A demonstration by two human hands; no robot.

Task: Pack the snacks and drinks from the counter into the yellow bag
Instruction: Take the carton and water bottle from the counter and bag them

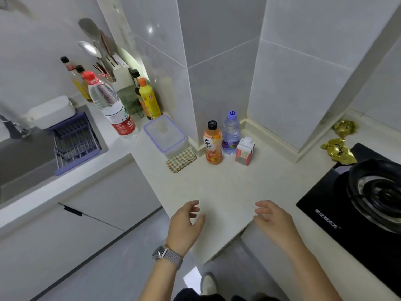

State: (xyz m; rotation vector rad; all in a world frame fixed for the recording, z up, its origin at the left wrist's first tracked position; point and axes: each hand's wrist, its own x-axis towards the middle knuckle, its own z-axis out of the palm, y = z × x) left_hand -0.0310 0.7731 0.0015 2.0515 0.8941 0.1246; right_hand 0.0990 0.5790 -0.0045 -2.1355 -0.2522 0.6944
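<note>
Fingers of both hands loosely curled, spread apart, holding nothing: left hand (186, 222) and right hand (273, 218) hovering side by side over the near edge of the desk (227, 187), palms turned toward each other. Straight ahead of the fingers, well apart from them, against the tiled corner: three drinks in a tight cluster. Taking the orange juice bottle (213, 144) as landmark: upright, black cap on top, long axis vertical. Just right of it and slightly behind, a clear water bottle (231, 133) with a blue cap, also upright. Right of that, a small red-and-white drink carton (245, 152), standing, touching or nearly touching the water bottle; cannot tell which. Far right of the juice bottle, near the black gas hob (358, 205), two crumpled gold-foil snack packs (338, 148). No yellow bag anywhere in view.

Juice bottle lying a little nearer the left hand, carton nearer the right; likely a forward reach across bare desk for either, nothing in the path. Probably best gripped round the middle, from the side, given the upright stance.

Left of the juice bottle: a folded checked cloth (181, 159), a lidded plastic box (166, 135), a large water bottle (110, 105) with a red cap, a yellow bottle (149, 101), further sauce bottles, then a sink (23, 159) with a purple rack (76, 142). Smooth pale desk, glossy white tiles behind, grey floor below, a watch (167, 255) on the left wrist.
</note>
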